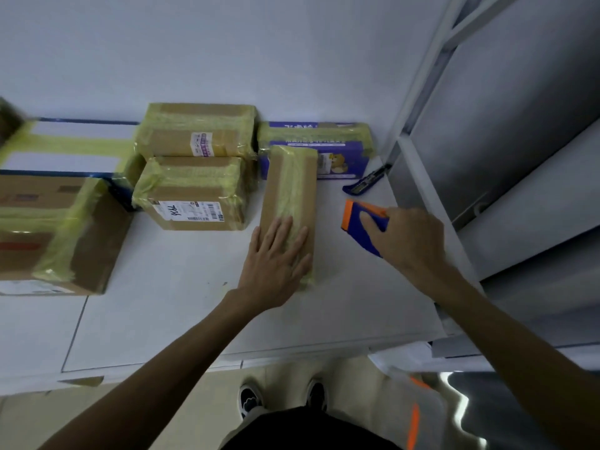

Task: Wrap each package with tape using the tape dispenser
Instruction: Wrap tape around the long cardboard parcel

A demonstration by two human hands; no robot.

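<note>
Shoes: a pair of dark shoes [282, 399] on a pale floor, at the bottom of the view below the counter's front edge.
Counter: white counter [168, 319], carrying all the packages.
Left hand: the left hand [277, 264] lies flat, fingers straight and slightly spread, pressing on the near end of the narrow package.
Narrow package: a long brown narrow package [292, 186] lying lengthwise away from the person, with a yellow-green tape band along its top.
Right hand: the right hand [409, 241] has its fingers curled round the tape dispenser.
Tape dispenser: a blue and orange tape dispenser [357, 219], just right of the narrow package and apart from it; whether it touches the counter I cannot tell.
Cutter: a blue cutter [367, 181] on the counter beyond the dispenser, near the purple box.
Labelled box: a taped brown labelled box [191, 203] left of the narrow package, a white label on its front.
Large box: a taped large box [55, 235] at the left edge.
Purple box: a taped purple box [337, 147] behind the narrow package's far end.
Rear box: a taped brown rear box [198, 131] directly behind the labelled box, against the wall [227, 43].
</note>
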